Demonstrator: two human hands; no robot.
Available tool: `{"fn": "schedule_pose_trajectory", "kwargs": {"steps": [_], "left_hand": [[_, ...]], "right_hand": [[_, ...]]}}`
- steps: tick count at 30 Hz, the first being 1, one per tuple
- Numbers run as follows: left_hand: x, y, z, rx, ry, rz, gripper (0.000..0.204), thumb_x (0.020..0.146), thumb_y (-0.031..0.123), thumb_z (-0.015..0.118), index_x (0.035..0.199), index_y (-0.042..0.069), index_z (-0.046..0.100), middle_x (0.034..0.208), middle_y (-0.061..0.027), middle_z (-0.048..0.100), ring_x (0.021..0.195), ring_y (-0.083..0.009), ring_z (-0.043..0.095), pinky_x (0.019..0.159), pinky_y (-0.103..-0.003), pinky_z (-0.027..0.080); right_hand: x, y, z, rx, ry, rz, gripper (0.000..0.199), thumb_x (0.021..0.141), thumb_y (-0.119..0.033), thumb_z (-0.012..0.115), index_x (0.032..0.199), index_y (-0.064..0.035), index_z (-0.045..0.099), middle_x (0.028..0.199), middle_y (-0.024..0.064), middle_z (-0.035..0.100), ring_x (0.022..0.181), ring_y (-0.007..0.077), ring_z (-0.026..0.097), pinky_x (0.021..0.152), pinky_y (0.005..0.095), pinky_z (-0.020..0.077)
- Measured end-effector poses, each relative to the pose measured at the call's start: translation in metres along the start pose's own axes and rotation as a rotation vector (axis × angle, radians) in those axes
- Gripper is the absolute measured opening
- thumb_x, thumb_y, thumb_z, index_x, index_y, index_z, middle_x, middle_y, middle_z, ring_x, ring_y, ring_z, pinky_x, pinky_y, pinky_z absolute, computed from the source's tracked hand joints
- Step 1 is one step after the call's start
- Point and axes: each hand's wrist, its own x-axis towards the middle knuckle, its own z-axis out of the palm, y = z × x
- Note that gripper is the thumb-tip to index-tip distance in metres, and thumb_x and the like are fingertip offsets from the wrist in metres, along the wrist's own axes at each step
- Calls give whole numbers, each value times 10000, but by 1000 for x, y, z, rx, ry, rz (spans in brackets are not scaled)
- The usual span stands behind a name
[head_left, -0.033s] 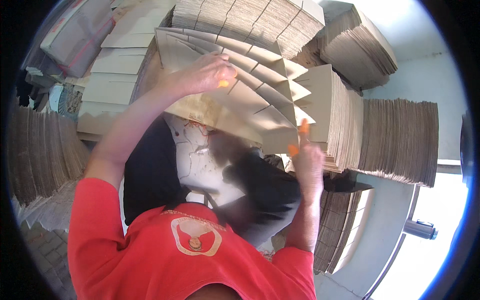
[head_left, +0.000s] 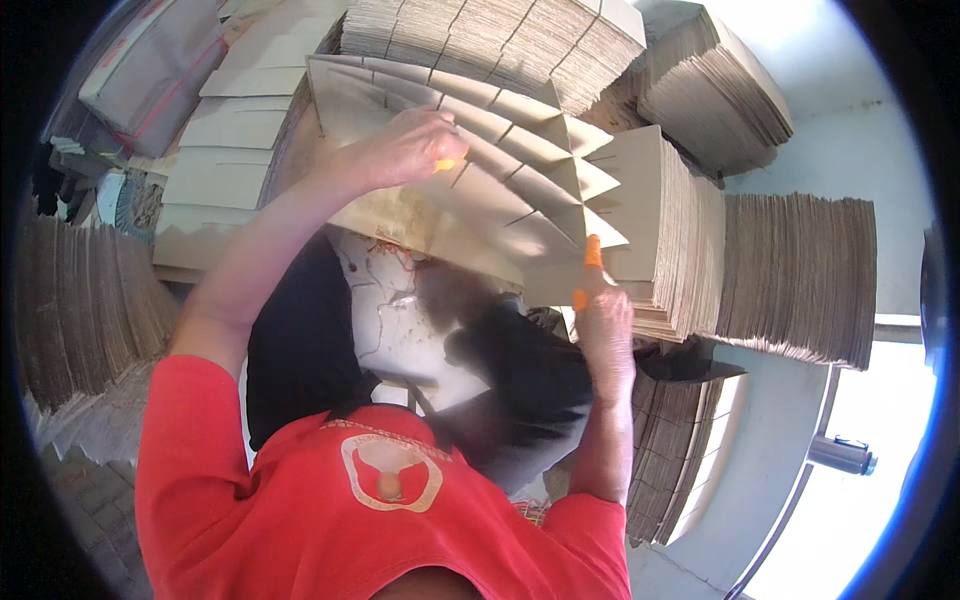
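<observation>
A fanned bundle of flat, slotted cardboard sheets is held up in front of me. My left hand grips its upper left part, with an orange fingertip cover showing against the board. My right hand is at the bundle's lower right corner, its orange-covered fingers pressed against the sheet edges. Below the sheets lie a black cloth and a white cracked-looking surface. My red shirt fills the bottom of the view.
Tall stacks of flat cardboard stand on every side: at the top, at the right, at the left and below my right arm. A wrapped bundle lies at the upper left. A bright opening is at the lower right.
</observation>
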Motion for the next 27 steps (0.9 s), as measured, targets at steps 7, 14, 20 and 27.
{"fn": "schedule_pose_trajectory", "kwargs": {"steps": [7,14,20,27], "left_hand": [[-12,18,-4,-215,-170,-96,144,772,151,706,799,21,652,792,-116,640,769,-307,601,696,-411,490],[6,-7,-11,56,297,3,202,756,175,740,862,18,669,792,-106,643,830,-294,606,713,-417,499],[6,-32,3,-16,-10,-204,129,779,124,692,757,26,610,701,-139,604,718,-347,591,665,-454,481],[-3,-12,-4,105,104,-153,222,788,183,734,956,49,678,888,-117,672,854,-298,624,744,-417,516]], "right_hand": [[1,38,24,170,167,-151,508,857,-8,609,1355,-74,532,840,166,679,652,304,670,577,396,531],[40,84,-7,-100,513,275,318,899,-193,654,1120,32,613,938,163,661,830,306,661,718,406,533],[76,116,23,-290,135,345,355,867,-261,686,1080,-8,558,1056,195,603,989,390,614,764,476,537],[91,145,28,-81,314,543,273,891,-262,632,986,-8,604,871,287,659,883,442,648,748,523,494]]}}
